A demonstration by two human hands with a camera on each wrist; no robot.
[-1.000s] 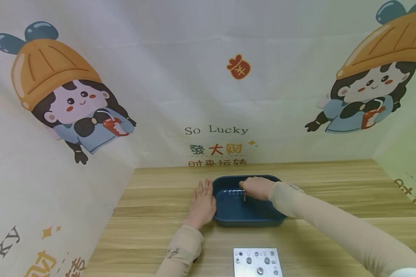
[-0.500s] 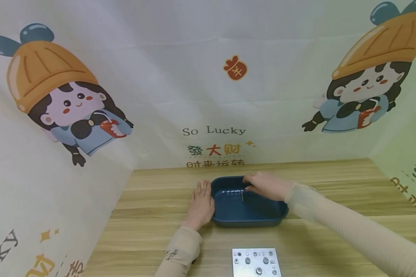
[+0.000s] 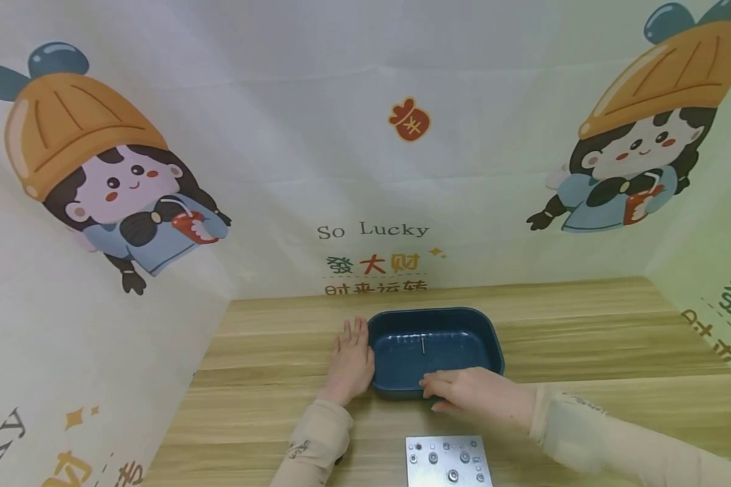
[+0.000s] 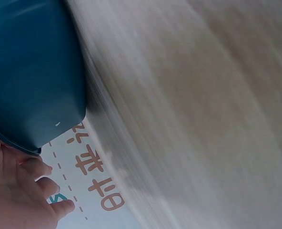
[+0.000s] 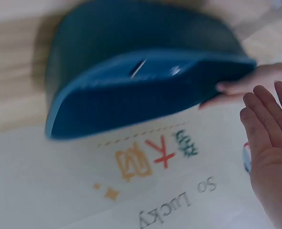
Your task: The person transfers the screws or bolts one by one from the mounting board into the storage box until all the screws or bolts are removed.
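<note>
A dark blue rectangular tray [image 3: 402, 390] stands on the wooden table. My left hand [image 3: 351, 362] lies along its left wall, fingers fairly straight, the fingertips close to the rim. Inside the tray, toward the back, shows a short thin metal pin [image 3: 423, 345], seen too in the right wrist view as a small dark pin [image 5: 137, 68]. Over the front rim hovers my right hand [image 3: 472, 392], its fingers loosely extended and holding nothing. Nearer the person lies a silver metal plate [image 3: 447, 463] bearing several round fittings, cut off by the lower picture edge.
Printed cloth walls [image 3: 292, 135] rise behind the wooden table [image 3: 585, 338] and along both sides. The right forearm's beige sleeve [image 3: 591, 433] reaches in over the table's front right. A left sleeve [image 3: 319, 433] crosses the front left.
My right hand has let go of the pin in the tray and moved toward the person, from the tray's back to its front rim. The left hand stays at the left wall.
</note>
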